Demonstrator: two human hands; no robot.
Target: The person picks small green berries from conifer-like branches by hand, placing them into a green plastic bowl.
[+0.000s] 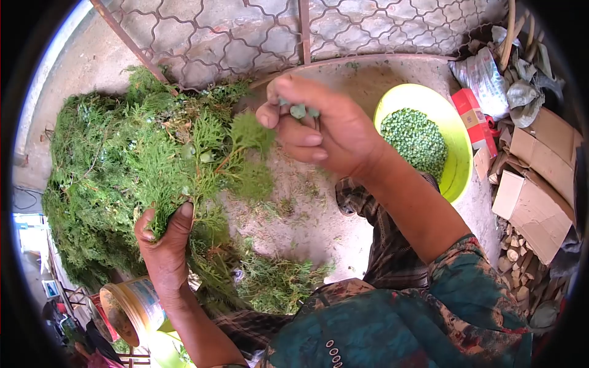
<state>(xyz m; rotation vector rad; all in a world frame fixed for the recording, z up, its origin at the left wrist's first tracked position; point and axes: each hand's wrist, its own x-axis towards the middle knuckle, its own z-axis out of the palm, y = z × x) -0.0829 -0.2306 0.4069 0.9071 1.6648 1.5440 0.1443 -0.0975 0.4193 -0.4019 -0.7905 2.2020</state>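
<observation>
My left hand (pixel 167 242) pinches the lower end of a leafy green cypress branch (pixel 211 147) between thumb and fingers. The branch fans upward, and a few pale green cones show on it. To the right of its tip is my right hand (pixel 334 126), raised with the fingers curled around several small bluish-green cones (pixel 298 111). Some of those cones are hidden by the fingers. Beyond my right forearm stands a bright yellow-green basin (pixel 459 165), holding a heap of similar cones (pixel 414 138).
A large pile of cut cypress branches (pixel 92 178) fills the left side. More sprigs (pixel 282 285) lie on the floor near my legs. A metal lattice (pixel 245 37) runs along the back. A bucket (pixel 132 306) lies at lower left; cardboard (pixel 537 208) and split wood (pixel 518 260) are at right.
</observation>
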